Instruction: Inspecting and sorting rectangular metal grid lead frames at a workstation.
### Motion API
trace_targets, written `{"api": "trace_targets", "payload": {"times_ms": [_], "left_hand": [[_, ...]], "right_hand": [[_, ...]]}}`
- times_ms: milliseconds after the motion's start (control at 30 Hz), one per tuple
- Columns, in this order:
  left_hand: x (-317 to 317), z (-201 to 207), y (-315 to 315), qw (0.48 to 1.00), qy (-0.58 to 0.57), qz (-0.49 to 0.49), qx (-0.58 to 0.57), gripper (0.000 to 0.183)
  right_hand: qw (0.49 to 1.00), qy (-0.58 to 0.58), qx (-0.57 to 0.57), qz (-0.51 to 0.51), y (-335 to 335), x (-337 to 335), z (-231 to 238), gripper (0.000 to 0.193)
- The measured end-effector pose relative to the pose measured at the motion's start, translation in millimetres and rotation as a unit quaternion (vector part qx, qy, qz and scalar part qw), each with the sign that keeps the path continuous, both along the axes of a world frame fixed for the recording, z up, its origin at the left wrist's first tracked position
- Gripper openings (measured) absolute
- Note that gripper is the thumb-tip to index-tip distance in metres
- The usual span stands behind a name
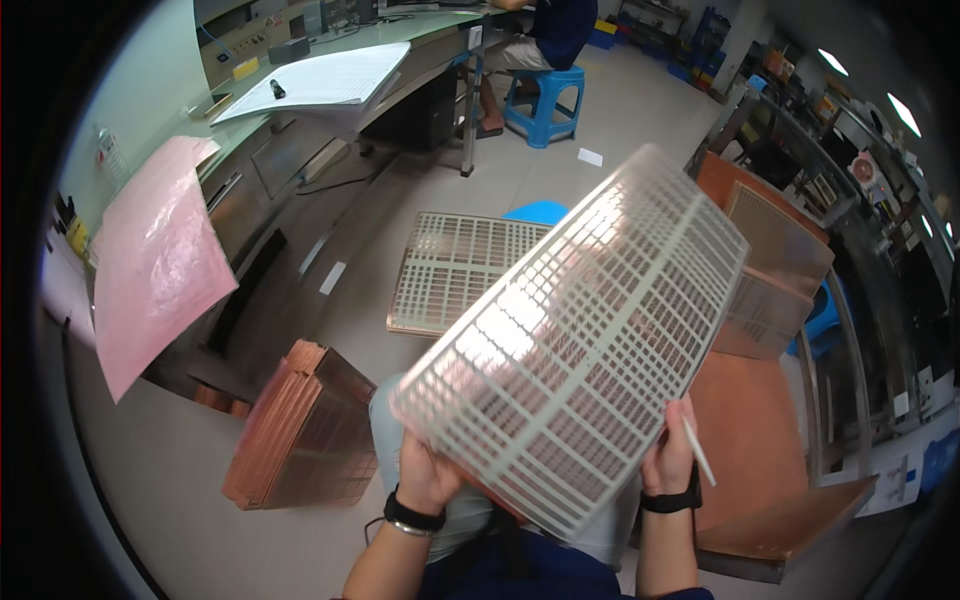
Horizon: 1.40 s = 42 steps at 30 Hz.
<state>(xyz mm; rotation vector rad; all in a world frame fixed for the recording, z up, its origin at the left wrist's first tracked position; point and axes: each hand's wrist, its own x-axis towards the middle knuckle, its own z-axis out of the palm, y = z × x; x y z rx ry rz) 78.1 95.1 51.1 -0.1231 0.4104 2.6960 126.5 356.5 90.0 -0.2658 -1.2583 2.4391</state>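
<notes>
I hold a large circuit board panel [590,350] tilted up in front of me, its face a pale grid over dark rows with a bright glare at its middle left. My left hand [428,476] is closed on its lower left edge, the fingers mostly hidden behind it. At the lower right edge, my right hand [668,458] grips the panel and also has a thin white pen-like stick [699,452] between its fingers. Beyond the panel, a stack of similar panels [465,265] rests over a blue surface [537,211], partly covered by the held one.
A stack of copper-edged panels [300,430] leans on the floor at left. Copper boards [745,430] stand at right beside a metal rack. A pink sheet [160,265] hangs off the workbench, where papers [330,80] lie. Another person sits on a blue stool [545,105] farther off.
</notes>
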Motion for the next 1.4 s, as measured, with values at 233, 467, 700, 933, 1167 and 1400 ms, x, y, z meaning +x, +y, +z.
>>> {"api": "trace_targets", "payload": {"times_ms": [233, 467, 700, 933, 1167, 1400], "left_hand": [[0, -20, -10, 0.991, 0.007, 0.004, -0.131, 0.049], [-29, -30, -64, 0.955, 0.061, 0.082, -0.279, 0.027], [-34, -63, -96, 0.908, 0.010, 0.144, -0.393, 0.017], [-35, -72, -100, 0.871, -0.005, 0.159, -0.465, 0.027], [-38, -79, -106, 0.849, -0.017, 0.146, -0.508, 0.026], [-39, -84, -99, 0.844, -0.004, 0.154, -0.515, 0.024]], "right_hand": [[0.998, -0.008, -0.064, -0.008, 3, 10, -32, 0.033], [0.973, 0.052, -0.113, -0.193, 129, 43, -29, 0.032], [0.964, -0.024, -0.105, -0.242, 111, 55, -50, 0.032], [0.968, -0.064, -0.065, -0.233, 101, 49, -33, 0.030], [0.973, -0.076, 0.030, -0.218, 96, 52, -4, 0.028], [0.971, -0.068, 0.019, -0.227, 85, 53, 15, 0.024]]}}
